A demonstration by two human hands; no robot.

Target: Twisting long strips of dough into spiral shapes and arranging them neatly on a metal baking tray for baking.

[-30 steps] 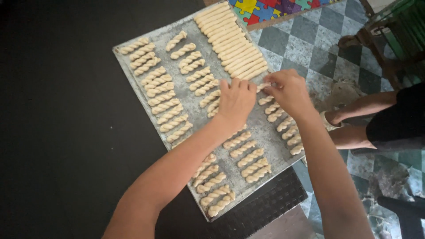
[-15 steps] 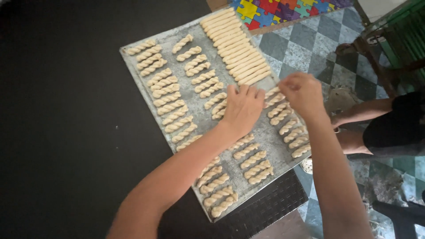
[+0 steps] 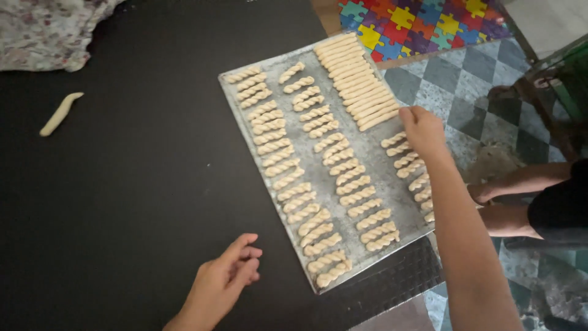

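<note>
Off the tray (image 3: 373, 153) now, our left hand (image 3: 223, 279) rests open and empty on the black table; our right hand (image 3: 422, 129) pinches the plain dough sticks (image 3: 361, 89) at the tray's far corner.

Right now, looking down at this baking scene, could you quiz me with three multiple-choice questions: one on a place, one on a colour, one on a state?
1. Where is the right hand?
A. over the metal tray
B. on the jigsaw mat
C. on the floral cloth

2. What colour is the table?
A. white
B. black
C. green

3. How is the left hand?
A. gripping dough
B. holding the tray
C. empty, resting

Answers: 1 A, it is at the straight dough sticks; 2 B, the surface is dark; 3 C, its fingers hold nothing.
</note>
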